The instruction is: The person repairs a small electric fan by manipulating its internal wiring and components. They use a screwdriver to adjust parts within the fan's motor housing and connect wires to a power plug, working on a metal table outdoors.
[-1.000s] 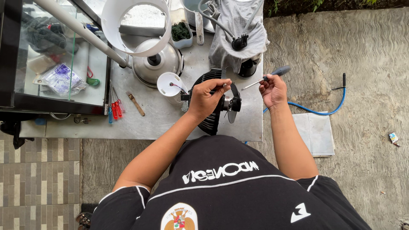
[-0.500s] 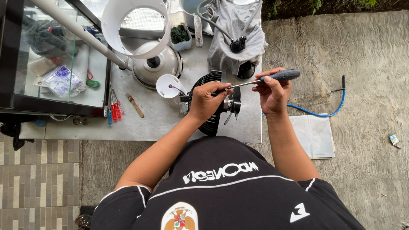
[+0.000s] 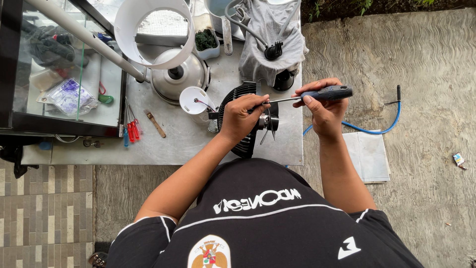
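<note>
Right hand (image 3: pixel 325 111) closed round the dark blue-and-black handle of a long screwdriver (image 3: pixel 325 93); its thin metal shaft runs nearly level, pointing left across the body toward the left hand (image 3: pixel 241 118); tip hidden behind those fingers, so contact point cannot be told. Left hand clasped over the black ribbed round fan housing (image 3: pixel 237 97), which stands on edge on the grey metal tabletop (image 3: pixel 178 141); a small bladed part shows just right of that hand. Long axis of tool: right to left; housing lies left of the tool grip, under the left hand. White plastic cup (image 3: pixel 194 100) just beside the housing; red and blue-handled screwdrivers (image 3: pixel 130 130) lie farther left.
</note>
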